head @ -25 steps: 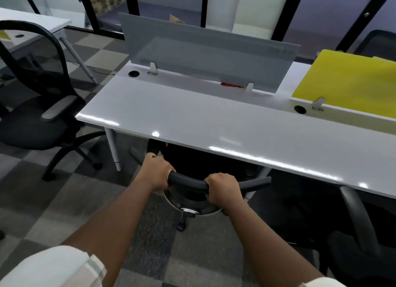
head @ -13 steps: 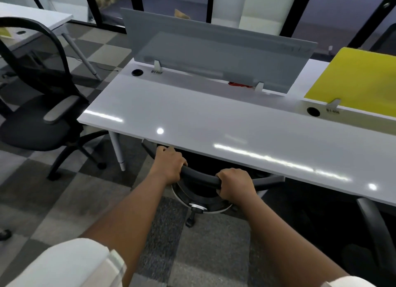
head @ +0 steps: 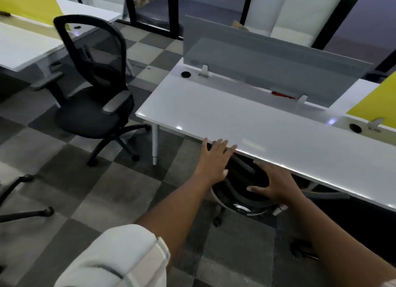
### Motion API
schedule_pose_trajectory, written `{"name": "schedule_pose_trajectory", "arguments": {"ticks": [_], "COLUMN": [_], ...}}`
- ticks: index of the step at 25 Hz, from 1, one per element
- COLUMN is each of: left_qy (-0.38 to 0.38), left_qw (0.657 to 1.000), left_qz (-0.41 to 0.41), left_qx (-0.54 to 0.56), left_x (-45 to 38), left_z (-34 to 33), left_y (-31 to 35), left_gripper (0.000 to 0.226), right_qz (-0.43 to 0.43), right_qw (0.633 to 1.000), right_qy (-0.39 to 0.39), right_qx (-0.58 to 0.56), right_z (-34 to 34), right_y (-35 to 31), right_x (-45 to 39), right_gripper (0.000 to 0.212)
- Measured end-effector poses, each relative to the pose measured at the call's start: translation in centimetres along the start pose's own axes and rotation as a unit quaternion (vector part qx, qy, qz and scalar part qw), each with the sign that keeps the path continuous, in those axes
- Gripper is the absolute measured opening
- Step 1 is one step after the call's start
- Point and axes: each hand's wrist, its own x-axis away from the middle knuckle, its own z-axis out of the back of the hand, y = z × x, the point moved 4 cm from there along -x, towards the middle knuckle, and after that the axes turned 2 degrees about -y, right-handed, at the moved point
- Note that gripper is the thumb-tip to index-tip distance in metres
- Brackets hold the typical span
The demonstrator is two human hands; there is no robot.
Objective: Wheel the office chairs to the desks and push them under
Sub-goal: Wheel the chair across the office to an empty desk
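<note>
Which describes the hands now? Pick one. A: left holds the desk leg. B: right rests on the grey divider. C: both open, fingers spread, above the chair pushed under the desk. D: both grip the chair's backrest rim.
C: the left hand and right hand show straight, spread fingers over the tucked-in office chair at the white desk edge.

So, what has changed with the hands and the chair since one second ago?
Both hands let go of the chair's top rail: the left hand and the right hand now hover open, fingers spread, above the chair. The chair has gone further under the white desk. The view has swung left. The other chair stays beside the desk, not pushed in.
</note>
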Motion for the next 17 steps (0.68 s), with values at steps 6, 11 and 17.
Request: {"name": "schedule_pose_trajectory", "arguments": {"ticks": [6, 11, 17], "left_qy": [0.006, -0.026, -0.055], "left_qw": [0.978, 0.917, 0.822], "left_qz": [0.209, 0.399, 0.567], "left_qx": [-0.023, 0.011, 0.026], "left_x": [12.1, 25.1, 36.6], "left_z": [4.0, 3.7, 2.5], "left_y": [-23.2, -38.4, -52.1], "left_gripper": [0.086, 0.073, 0.078], "right_qz": [0.126, 0.251, 0.349], "right_qw": [0.988, 0.965, 0.930], "right_qy": [0.092, 0.062, 0.012], "right_qx": [-0.005, 0.049, 0.114], "right_z": [3.5, 0.9, -3.8], "right_y": [-23.5, -41.4, -57.2], "right_x": [-9.7, -15.6, -24.1], "right_gripper": [0.091, 0.085, 0.084]}}
